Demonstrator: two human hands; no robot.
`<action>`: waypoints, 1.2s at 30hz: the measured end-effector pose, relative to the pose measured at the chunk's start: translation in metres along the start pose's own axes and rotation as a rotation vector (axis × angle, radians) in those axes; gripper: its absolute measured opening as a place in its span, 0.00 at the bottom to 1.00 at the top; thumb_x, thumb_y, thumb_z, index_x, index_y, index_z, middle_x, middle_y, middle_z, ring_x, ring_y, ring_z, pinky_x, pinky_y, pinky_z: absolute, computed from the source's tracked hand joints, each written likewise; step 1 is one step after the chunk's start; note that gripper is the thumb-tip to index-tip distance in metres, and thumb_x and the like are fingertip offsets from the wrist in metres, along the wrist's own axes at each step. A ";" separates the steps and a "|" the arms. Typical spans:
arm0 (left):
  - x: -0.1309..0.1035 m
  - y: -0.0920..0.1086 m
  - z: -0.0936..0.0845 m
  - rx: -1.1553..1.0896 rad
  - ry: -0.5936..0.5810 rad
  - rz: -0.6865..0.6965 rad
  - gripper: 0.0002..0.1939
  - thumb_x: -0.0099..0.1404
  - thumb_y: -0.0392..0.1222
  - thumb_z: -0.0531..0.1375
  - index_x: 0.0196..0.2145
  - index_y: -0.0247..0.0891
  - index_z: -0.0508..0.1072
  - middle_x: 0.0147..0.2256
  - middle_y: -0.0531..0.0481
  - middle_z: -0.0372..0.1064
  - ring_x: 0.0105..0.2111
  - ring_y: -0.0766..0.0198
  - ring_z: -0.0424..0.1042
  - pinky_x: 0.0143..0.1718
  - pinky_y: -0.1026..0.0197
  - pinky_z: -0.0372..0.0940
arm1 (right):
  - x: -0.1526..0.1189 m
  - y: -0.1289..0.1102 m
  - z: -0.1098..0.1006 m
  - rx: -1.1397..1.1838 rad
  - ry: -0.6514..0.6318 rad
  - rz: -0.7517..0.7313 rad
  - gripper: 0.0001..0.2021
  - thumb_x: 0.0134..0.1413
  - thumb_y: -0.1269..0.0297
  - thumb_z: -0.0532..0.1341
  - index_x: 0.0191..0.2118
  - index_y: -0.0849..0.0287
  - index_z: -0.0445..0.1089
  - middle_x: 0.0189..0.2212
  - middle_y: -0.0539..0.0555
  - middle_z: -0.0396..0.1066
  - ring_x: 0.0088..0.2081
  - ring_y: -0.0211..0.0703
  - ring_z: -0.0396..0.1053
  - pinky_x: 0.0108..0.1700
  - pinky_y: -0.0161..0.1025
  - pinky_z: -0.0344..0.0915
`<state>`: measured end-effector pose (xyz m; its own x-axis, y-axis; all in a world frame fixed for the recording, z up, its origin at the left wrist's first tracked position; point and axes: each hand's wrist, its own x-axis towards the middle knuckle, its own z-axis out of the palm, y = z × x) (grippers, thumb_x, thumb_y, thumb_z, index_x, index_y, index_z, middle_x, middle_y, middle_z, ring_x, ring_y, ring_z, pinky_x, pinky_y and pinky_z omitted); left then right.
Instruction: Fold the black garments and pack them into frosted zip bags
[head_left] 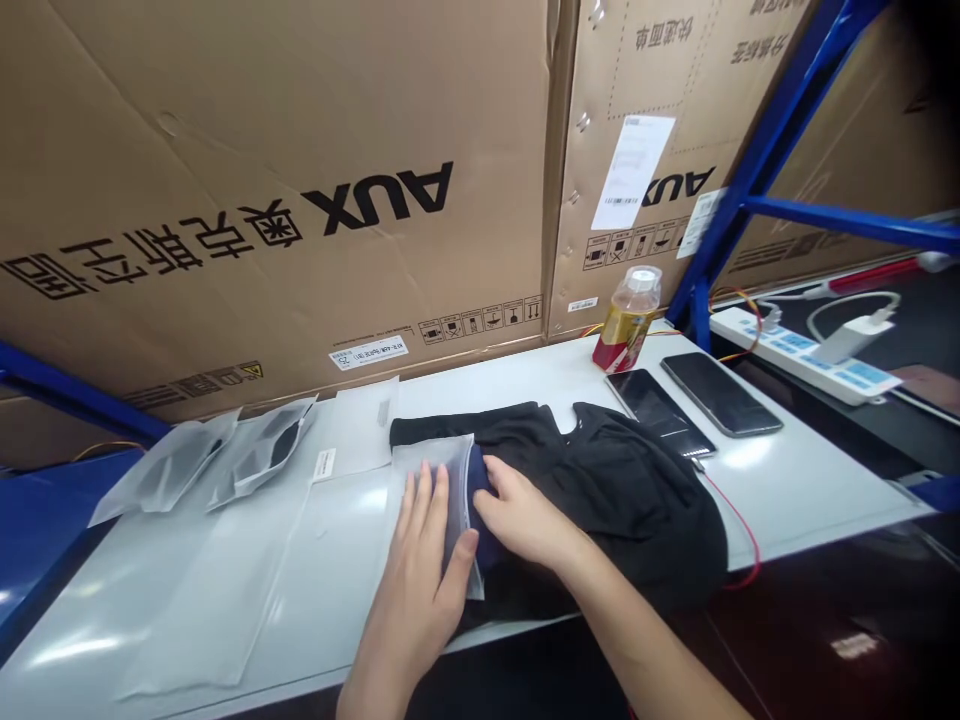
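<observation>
A frosted plastic bag point(456, 505) lies on the table, with a folded navy cloth point(487, 548) partly inside it and partly out at its right-hand opening. My left hand point(420, 565) rests flat on top of the bag, fingers stretched out and the thumb near the opening. At that opening, my right hand point(529, 515) has its fingers closed on the navy cloth; some fingertips are hidden. Beneath and to the right of the bag spreads a black garment point(630, 490).
Two frosted bags point(262, 455) with dark contents and flat plastic sleeves point(217, 590) lie left on the white table point(337, 590). Toward the right are a drink bottle point(626, 320), two phones point(720, 395) and a power strip point(810, 355). Large cartons point(300, 120) stand behind.
</observation>
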<state>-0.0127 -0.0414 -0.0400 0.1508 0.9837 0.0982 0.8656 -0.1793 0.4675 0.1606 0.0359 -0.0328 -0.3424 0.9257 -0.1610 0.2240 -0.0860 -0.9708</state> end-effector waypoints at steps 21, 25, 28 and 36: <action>0.011 0.004 0.005 0.207 0.033 0.129 0.33 0.80 0.47 0.49 0.77 0.52 0.42 0.77 0.46 0.40 0.76 0.40 0.39 0.70 0.28 0.51 | -0.014 -0.001 -0.030 -0.341 0.019 -0.195 0.18 0.60 0.68 0.65 0.56 0.53 0.70 0.47 0.56 0.75 0.39 0.48 0.76 0.47 0.47 0.73; 0.015 0.006 0.010 0.255 0.040 0.159 0.31 0.79 0.43 0.50 0.76 0.51 0.50 0.76 0.48 0.45 0.76 0.39 0.42 0.70 0.27 0.50 | -0.007 0.008 -0.024 -0.609 0.179 -0.357 0.33 0.54 0.76 0.67 0.64 0.54 0.59 0.57 0.62 0.65 0.55 0.57 0.69 0.56 0.56 0.71; 0.016 0.006 0.011 0.265 0.020 0.166 0.32 0.79 0.43 0.51 0.76 0.49 0.51 0.76 0.47 0.45 0.76 0.38 0.42 0.70 0.27 0.51 | 0.001 0.010 -0.015 -0.737 0.138 -0.391 0.27 0.55 0.76 0.67 0.60 0.55 0.64 0.54 0.61 0.67 0.53 0.59 0.69 0.53 0.60 0.72; -0.011 -0.007 -0.018 0.114 0.017 0.450 0.18 0.74 0.35 0.59 0.58 0.47 0.74 0.64 0.49 0.71 0.71 0.49 0.60 0.73 0.34 0.53 | -0.002 0.003 -0.046 -0.719 -0.001 -0.600 0.23 0.63 0.74 0.66 0.61 0.51 0.68 0.65 0.57 0.67 0.61 0.55 0.66 0.60 0.56 0.67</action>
<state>-0.0290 -0.0515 -0.0280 0.5160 0.8081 0.2840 0.7632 -0.5843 0.2758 0.2037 0.0511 -0.0269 -0.5840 0.7414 0.3306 0.5200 0.6544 -0.5490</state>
